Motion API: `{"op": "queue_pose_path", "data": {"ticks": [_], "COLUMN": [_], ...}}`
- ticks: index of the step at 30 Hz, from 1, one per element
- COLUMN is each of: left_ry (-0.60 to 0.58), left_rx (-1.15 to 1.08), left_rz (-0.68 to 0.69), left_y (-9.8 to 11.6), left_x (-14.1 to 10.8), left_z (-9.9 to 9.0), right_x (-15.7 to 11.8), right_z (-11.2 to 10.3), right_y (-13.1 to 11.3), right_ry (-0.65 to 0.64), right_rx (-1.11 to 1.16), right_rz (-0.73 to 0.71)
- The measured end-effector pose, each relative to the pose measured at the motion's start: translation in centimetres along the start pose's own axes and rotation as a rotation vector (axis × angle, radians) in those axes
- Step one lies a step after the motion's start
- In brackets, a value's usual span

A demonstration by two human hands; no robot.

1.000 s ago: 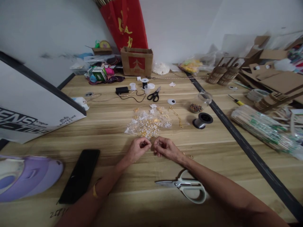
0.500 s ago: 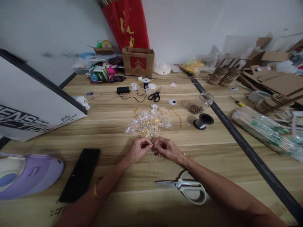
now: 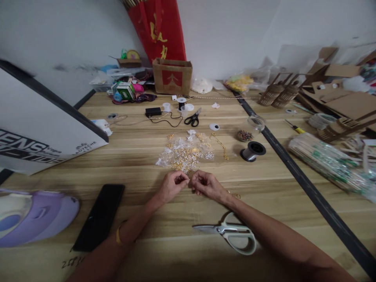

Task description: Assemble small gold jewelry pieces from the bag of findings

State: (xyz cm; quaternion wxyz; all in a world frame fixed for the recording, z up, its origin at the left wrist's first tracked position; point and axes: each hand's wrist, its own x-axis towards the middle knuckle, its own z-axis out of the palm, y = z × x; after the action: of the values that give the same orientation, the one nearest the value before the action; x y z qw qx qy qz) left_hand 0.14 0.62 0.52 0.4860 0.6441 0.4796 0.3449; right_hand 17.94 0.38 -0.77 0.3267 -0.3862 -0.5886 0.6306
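My left hand [image 3: 174, 185] and my right hand [image 3: 206, 184] meet fingertip to fingertip over the wooden table [image 3: 141, 156]. Thumb and forefinger are pinched on each; whatever lies between them is too small to make out. Just beyond the fingers spreads a pile of small gold and silver beads and findings [image 3: 185, 159], partly on clear plastic bags [image 3: 164, 156]. A gold chain [image 3: 221, 147] lies to the right of the pile. Beside my right wrist are some small gold rings [image 3: 236, 196]. White-handled scissors [image 3: 235, 232] rest below my right forearm.
A black phone [image 3: 100, 217] and a purple-and-white object [image 3: 49, 219] lie at left. A wire spool [image 3: 253, 151] and a jar of beads [image 3: 246, 135] stand at right. Farther back are black-handled scissors [image 3: 192, 119], a paper bag [image 3: 158, 80] and plastic-wrapped sticks [image 3: 326, 164].
Both hands keep the same pinched pose, almost unmoved. The whole view has shifted very slightly; nothing on the table has visibly moved.
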Motion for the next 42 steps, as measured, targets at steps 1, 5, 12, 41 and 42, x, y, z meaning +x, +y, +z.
{"op": "queue_pose_path", "data": {"ticks": [1, 5, 12, 41, 42], "left_ry": [0.001, 0.0, 0.011, -0.075, -0.076], "left_rx": [0.0, 0.0, 0.021, -0.168, -0.172], "left_rz": [-0.001, -0.004, 0.009, -0.059, -0.062], "left_y": [-0.02, -0.17, -0.39, 0.26, 0.22], "left_x": [0.0, 0.02, 0.04, 0.05, 0.06], "left_z": [0.01, 0.05, 0.04, -0.13, -0.11], "right_x": [0.0, -0.02, -0.01, 0.11, 0.1], "right_z": [0.0, -0.01, 0.02, -0.05, -0.05], "right_y": [0.0, -0.05, -0.08, 0.33, 0.32], "right_ry": [-0.001, -0.001, -0.007, -0.017, -0.016], "right_rx": [-0.001, -0.008, 0.0, 0.006, 0.002], "right_rz": [0.0, -0.006, -0.009, -0.025, -0.027]}}
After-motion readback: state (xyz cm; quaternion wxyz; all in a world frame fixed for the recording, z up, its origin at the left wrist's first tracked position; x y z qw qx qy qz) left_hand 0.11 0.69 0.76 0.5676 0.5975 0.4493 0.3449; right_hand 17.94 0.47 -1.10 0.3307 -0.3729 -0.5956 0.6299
